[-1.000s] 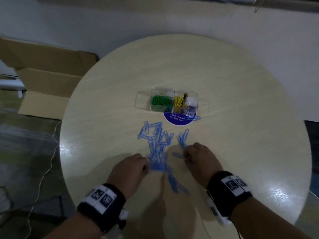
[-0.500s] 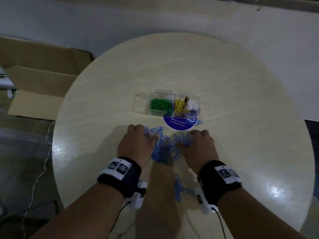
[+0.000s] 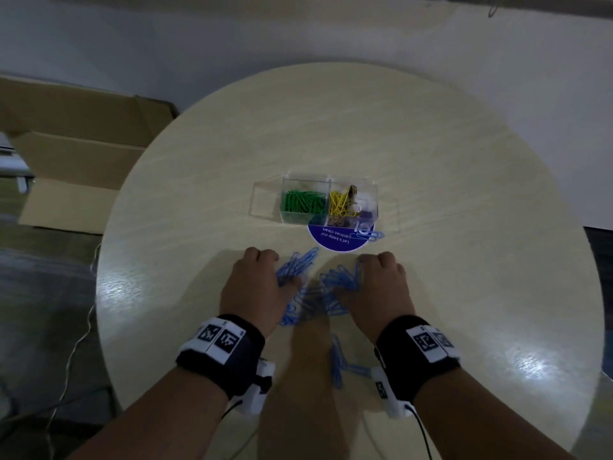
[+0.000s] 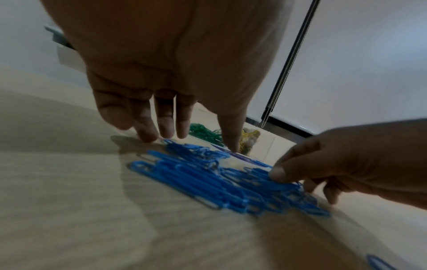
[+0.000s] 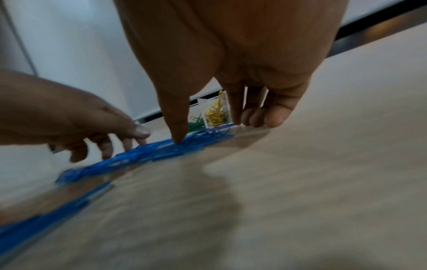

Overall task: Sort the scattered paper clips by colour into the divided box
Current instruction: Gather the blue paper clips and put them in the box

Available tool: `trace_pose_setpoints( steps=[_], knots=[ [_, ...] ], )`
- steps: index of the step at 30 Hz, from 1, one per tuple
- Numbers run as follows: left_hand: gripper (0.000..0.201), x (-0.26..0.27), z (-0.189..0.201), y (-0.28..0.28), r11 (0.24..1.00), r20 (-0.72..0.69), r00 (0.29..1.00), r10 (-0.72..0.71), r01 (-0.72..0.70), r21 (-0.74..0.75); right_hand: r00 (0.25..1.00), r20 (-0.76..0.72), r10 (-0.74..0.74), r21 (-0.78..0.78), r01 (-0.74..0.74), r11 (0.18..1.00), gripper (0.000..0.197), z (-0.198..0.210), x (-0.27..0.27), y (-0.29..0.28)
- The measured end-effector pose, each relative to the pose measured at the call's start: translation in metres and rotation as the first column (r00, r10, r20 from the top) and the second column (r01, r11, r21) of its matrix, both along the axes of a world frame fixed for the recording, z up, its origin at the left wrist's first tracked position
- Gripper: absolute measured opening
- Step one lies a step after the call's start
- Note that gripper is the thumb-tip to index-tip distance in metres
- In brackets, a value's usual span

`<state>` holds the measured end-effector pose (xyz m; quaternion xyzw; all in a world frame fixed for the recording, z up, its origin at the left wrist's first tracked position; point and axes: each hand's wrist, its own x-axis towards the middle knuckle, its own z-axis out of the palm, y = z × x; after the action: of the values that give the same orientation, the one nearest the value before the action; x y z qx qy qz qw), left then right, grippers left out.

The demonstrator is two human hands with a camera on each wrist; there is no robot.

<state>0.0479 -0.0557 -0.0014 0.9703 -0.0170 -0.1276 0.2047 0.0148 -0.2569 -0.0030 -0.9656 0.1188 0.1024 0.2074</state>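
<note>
Glossy blue wire clips heaped on pale woodgrain round table, between left hand and right hand, both spread, fingertips raking inward.

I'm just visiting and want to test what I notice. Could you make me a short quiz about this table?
1. True or false: the green clips already lie in the divided box.
2. Which colour of clips lies loose on the table? A red, B blue, C yellow.
3. Fill in: the left hand and right hand flank the blue ___.

Key: 1 true; 2 B; 3 clips.
</note>
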Motion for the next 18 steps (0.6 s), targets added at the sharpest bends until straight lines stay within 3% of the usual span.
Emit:
trace_pose_setpoints(
  steps=[5, 8, 10, 12, 15, 18],
  knots=[
    [0.032, 0.001, -0.003, -0.014, 0.982, 0.026, 0.983, -0.183, 0.184, -0.036, 0.99, 0.021, 0.14, 0.072, -0.142, 0.987, 0.026, 0.0, 0.002, 0.01],
    [0.028, 0.0, 0.001, -0.013, 0.977, 0.017, 0.98, -0.197, 0.198, -0.073, 0.992, -0.011, 0.122, 0.118, -0.12, 0.986, 0.037, 0.004, 0.002, 0.008],
    [0.042, 0.0, 0.003, -0.012, 0.986, 0.006, 0.992, -0.127, 0.127, -0.104, 0.995, -0.039, 0.088, 0.09, -0.084, 0.992, 0.047, 0.007, 0.003, 0.006],
    [0.054, 0.002, 0.005, -0.013, 0.996, 0.0, 0.998, -0.058, 0.058, -0.063, 0.988, -0.074, 0.133, 0.004, -0.133, 0.991, 0.041, 0.008, 0.006, 0.007],
    [0.043, 0.005, 0.006, -0.018, 0.986, -0.025, 0.989, -0.146, 0.148, 0.081, 0.963, -0.113, 0.246, -0.04, -0.252, 0.967, 0.023, 0.011, 0.01, 0.011],
    [0.024, 0.006, 0.005, -0.022, 0.959, 0.012, 0.964, -0.267, 0.264, 0.101, 0.949, -0.124, 0.289, -0.05, -0.297, 0.954, 0.02, 0.011, 0.009, 0.01]
  ],
)
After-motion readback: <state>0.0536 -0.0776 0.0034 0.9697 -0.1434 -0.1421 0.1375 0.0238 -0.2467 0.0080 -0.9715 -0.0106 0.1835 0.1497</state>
